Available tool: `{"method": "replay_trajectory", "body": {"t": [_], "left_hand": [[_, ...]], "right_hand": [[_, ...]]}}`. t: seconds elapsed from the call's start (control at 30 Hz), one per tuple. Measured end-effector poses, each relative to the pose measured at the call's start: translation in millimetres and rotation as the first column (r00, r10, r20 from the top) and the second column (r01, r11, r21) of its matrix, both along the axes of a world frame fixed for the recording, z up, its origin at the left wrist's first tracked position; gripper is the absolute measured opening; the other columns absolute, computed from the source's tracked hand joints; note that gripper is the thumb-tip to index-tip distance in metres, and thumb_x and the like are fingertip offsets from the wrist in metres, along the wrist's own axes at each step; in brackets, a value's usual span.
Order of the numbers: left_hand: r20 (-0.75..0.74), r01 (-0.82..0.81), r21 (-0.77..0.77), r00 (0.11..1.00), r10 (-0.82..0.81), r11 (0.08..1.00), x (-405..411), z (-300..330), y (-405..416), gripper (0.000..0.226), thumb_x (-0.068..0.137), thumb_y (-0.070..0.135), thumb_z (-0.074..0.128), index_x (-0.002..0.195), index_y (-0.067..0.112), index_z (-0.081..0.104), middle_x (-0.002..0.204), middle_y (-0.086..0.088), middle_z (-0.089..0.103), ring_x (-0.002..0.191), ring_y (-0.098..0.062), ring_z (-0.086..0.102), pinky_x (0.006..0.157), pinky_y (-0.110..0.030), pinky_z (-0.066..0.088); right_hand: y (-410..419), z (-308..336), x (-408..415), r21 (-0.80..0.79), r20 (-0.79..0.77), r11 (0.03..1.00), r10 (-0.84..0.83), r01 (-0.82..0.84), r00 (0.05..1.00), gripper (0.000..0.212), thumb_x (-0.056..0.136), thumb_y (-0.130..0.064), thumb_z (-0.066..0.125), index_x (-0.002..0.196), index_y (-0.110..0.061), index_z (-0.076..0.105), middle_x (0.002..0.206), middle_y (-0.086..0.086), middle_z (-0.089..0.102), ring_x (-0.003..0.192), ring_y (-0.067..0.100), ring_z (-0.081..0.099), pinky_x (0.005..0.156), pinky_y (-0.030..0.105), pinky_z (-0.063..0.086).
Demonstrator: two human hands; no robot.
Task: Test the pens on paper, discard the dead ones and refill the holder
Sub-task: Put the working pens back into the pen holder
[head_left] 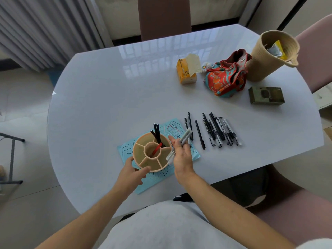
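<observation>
Refill step under way; left hand (132, 172) grips holder (152, 152) lower centre; right hand (181, 153) pinches white pens (179, 146); next: tip upright into empty compartment.

Tissue pack (186, 72), pouch (225, 79), woven basket (269, 56)

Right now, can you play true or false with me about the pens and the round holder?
1. The right hand holds pale grey pens. True.
2. The pen holder stands on the blue paper. True.
3. The holder is empty. False: black pens stand in a far compartment and a red pen leans in the middle one.
4. The left hand lies flat on the table, away from the holder. False: it holds the holder's near side.
5. A row of pens lies on the table right of the paper. True.
6. The woven basket sits on the paper. False: it stands at the table's far right.
</observation>
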State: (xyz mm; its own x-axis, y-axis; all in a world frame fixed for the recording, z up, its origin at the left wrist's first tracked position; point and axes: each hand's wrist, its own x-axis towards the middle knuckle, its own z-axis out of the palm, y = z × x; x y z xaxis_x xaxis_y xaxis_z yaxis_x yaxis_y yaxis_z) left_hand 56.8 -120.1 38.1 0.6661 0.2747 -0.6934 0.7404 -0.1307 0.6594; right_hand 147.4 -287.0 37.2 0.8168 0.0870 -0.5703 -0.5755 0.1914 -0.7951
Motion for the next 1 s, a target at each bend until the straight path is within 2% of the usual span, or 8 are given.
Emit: {"method": "replay_trajectory", "body": {"t": [0.13, 0.27, 0.47, 0.63, 0.73, 0.83, 0.9, 1.0], "left_hand": [[-0.005, -0.023, -0.038, 1.000, 0.022, 0.999, 1, 2, 8, 0.067, 0.086, 0.047, 0.071, 0.139, 0.030, 0.034, 0.094, -0.011, 0.070, 0.079, -0.020, 0.067, 0.069, -0.035, 0.060], [-0.022, -0.042, -0.074, 0.999, 0.040, 0.996, 4, 6, 12, 0.067, 0.087, 0.047, 0.070, 0.141, 0.029, 0.033, 0.095, -0.012, 0.070, 0.073, -0.018, 0.064, 0.062, -0.027, 0.053], [-0.004, -0.058, -0.039, 0.998, 0.058, 0.998, 7, 8, 19, 0.061, 0.095, 0.046, 0.060, 0.144, 0.025, 0.031, 0.092, -0.011, 0.071, 0.070, -0.018, 0.064, 0.059, -0.026, 0.052], [0.011, -0.075, 0.027, 0.997, 0.075, 0.997, 15, 2, 28, 0.051, 0.100, 0.052, 0.045, 0.144, 0.028, 0.035, 0.089, -0.014, 0.070, 0.079, -0.025, 0.065, 0.070, -0.038, 0.056], [0.041, -0.075, 0.022, 0.996, 0.074, 0.997, 22, -2, 30, 0.038, 0.102, 0.047, 0.043, 0.134, 0.028, 0.050, 0.086, -0.011, 0.071, 0.075, -0.020, 0.066, 0.070, -0.041, 0.057], [0.063, -0.048, 0.019, 0.997, 0.047, 0.999, 23, -4, 26, 0.028, 0.104, 0.038, 0.042, 0.121, 0.026, 0.060, 0.079, -0.005, 0.071, 0.070, -0.016, 0.064, 0.071, -0.041, 0.057], [0.062, -0.049, 0.035, 0.997, 0.047, 0.998, 21, -4, 23, 0.025, 0.104, 0.036, 0.043, 0.119, 0.027, 0.060, 0.080, -0.006, 0.071, 0.070, -0.016, 0.064, 0.069, -0.038, 0.056], [0.046, -0.064, 0.046, 0.997, 0.062, 0.997, 17, -4, 20, 0.023, 0.103, 0.036, 0.044, 0.120, 0.029, 0.059, 0.083, -0.006, 0.072, 0.071, -0.016, 0.065, 0.066, -0.034, 0.056]], "right_hand": [[13, -1, 4, 0.029, -0.016, 0.996, -0.087, 0.087, 0.996, 0.032, 0.109, -0.038, 0.043, 0.133, -0.022, 0.056, 0.132, -0.011, 0.068, 0.127, 0.006, 0.057, 0.108, 0.029, 0.042], [18, -3, 7, 0.024, -0.042, 0.990, -0.138, 0.139, 0.990, 0.026, 0.107, -0.035, 0.051, 0.119, -0.020, 0.067, 0.104, -0.007, 0.069, 0.094, 0.008, 0.066, 0.077, 0.020, 0.053], [2, -10, -3, -0.049, 0.050, 0.999, 0.024, -0.021, 0.998, 0.014, 0.098, -0.021, 0.063, 0.109, -0.016, 0.070, 0.087, -0.003, 0.074, 0.079, 0.009, 0.072, 0.067, 0.016, 0.055], [-27, -12, -1, -0.061, 0.141, 0.994, 0.095, -0.087, 0.985, 0.038, 0.096, -0.046, 0.054, 0.114, -0.018, 0.073, 0.116, -0.004, 0.073, 0.115, 0.007, 0.065, 0.099, 0.022, 0.050], [-50, -21, 22, -0.217, 0.119, 0.976, 0.012, 0.015, 0.993, 0.037, 0.095, -0.043, 0.055, 0.102, -0.013, 0.075, 0.103, 0.005, 0.075, 0.101, 0.012, 0.068, 0.090, 0.026, 0.054], [-65, -30, 58, -0.550, 0.142, 0.835, 0.076, 0.015, 0.987, 0.017, 0.091, -0.028, 0.063, 0.084, -0.015, 0.071, 0.079, -0.001, 0.070, 0.074, 0.012, 0.062, 0.072, 0.031, 0.055], [-69, -34, 80, -0.720, 0.160, 0.692, 0.236, -0.050, 0.958, 0.008, 0.091, -0.022, 0.063, 0.086, -0.023, 0.068, 0.080, -0.008, 0.068, 0.075, 0.010, 0.063, 0.072, 0.030, 0.055], [-65, -40, 104, -0.887, 0.140, 0.445, 0.519, -0.127, 0.843, 0.010, 0.093, -0.020, 0.061, 0.097, -0.017, 0.069, 0.092, -0.001, 0.070, 0.084, 0.019, 0.065, 0.073, 0.034, 0.056]]}}
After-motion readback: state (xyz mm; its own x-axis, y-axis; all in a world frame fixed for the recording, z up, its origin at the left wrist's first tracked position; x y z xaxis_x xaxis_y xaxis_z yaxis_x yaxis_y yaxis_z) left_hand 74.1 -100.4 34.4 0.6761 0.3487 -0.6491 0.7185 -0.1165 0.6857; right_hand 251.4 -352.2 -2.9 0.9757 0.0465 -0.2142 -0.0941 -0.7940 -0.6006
